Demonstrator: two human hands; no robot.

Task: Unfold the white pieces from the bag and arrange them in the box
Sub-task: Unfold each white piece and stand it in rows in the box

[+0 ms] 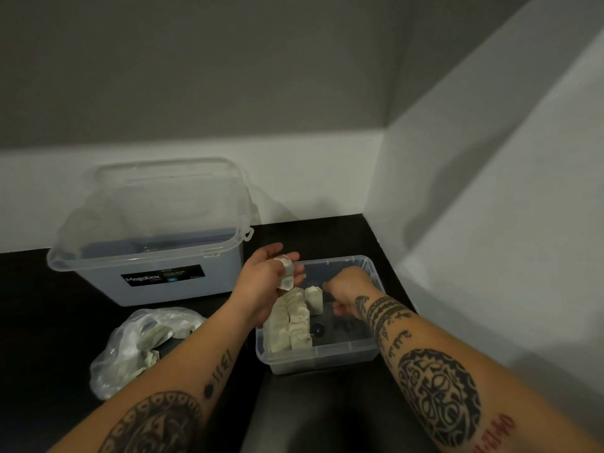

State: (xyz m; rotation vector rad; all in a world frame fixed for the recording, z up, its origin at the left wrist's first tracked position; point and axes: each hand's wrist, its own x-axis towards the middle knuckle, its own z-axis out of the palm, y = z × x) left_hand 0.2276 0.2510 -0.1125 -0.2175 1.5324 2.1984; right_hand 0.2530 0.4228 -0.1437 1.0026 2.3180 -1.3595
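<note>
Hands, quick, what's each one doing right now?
Left hand: holding a small white piece.
Right hand: inside the small clear plastic box, fingers curled; any grip cannot be told.

Dim, soft-focus, wide-angle edge distortion.

Two boxes (315, 358) (98, 284), one bag (129, 349)

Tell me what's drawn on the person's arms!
Both arms are bare, no sleeves or gloves. The left forearm has a big round black tattoo, a dot and dashes. The right forearm has black bands, a round pattern and red letters.
</note>
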